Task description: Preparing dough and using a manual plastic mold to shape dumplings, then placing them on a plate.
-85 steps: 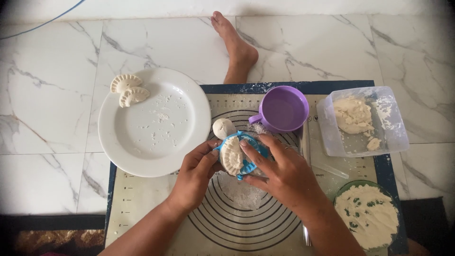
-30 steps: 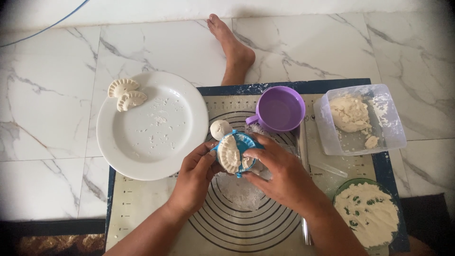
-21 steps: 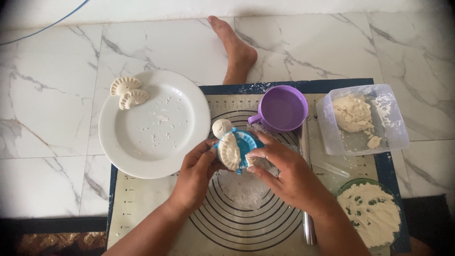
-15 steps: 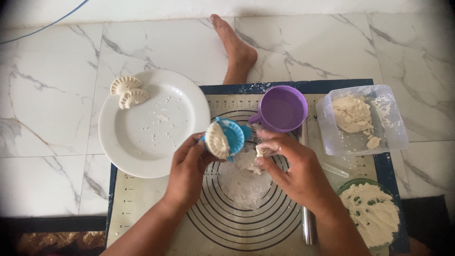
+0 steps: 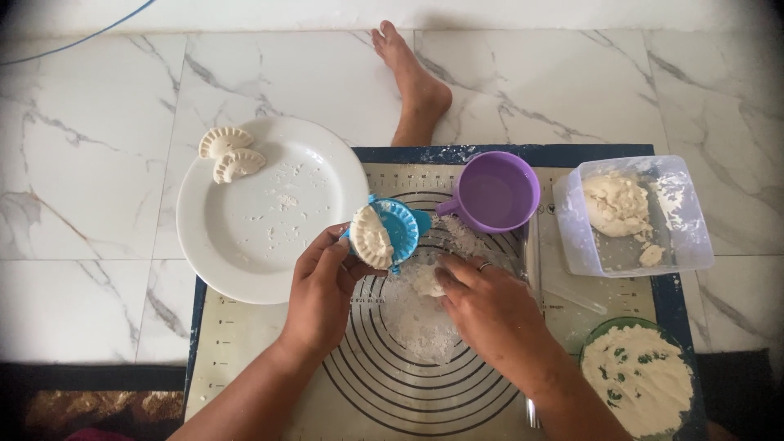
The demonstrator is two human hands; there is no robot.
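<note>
My left hand holds a blue dumpling press opened out, with a crimped half-moon dumpling lying in its left half, at the right rim of the white plate. My right hand rests fingers-down on a small ball of dough in the floured middle of the baking mat. Two finished dumplings lie at the plate's far left edge.
A purple cup stands at the back of the mat. A clear tub of dough is at the right and a green bowl of filling at the front right. A bare foot rests on the marble floor beyond the mat.
The press was held by both hands over the mat. Now my left hand alone carries it open toward the plate, and my right hand has dropped onto the dough ball.
</note>
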